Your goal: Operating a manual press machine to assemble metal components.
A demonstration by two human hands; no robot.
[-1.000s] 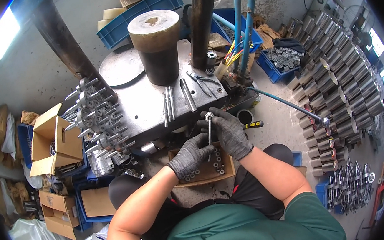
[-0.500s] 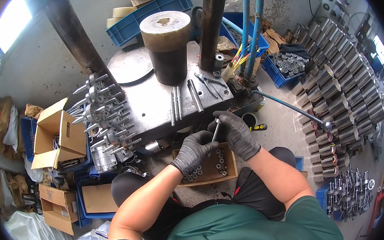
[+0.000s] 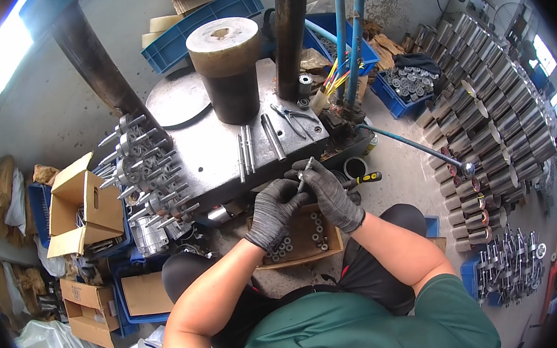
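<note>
My left hand (image 3: 274, 211), in a grey glove, pinches a slim metal shaft (image 3: 303, 178) near its lower part. My right hand (image 3: 328, 195), also gloved, has its fingers closed round the upper part of that shaft. Whether a ring sits on it is hard to see. Below both hands is a shallow cardboard box (image 3: 302, 257) holding several small metal rings (image 3: 317, 229). In front, on the steel press plate (image 3: 211, 160), lie several loose rods (image 3: 245, 152), a thicker tube (image 3: 273, 136) and pliers (image 3: 293, 118).
A tall cylinder block (image 3: 226, 86) stands between steel columns (image 3: 290, 37). Machined parts with pins (image 3: 139, 166) are piled at left, beside an open carton (image 3: 102, 206). A screwdriver (image 3: 365, 178) is right of my hands. Stacked steel sleeves (image 3: 487, 136) and a blue crate (image 3: 398, 104) fill the right.
My left hand has moved up along the shaft, closer to my right fingers. The round piece seen on the shaft's top a second ago is now mostly hidden or turned away.
</note>
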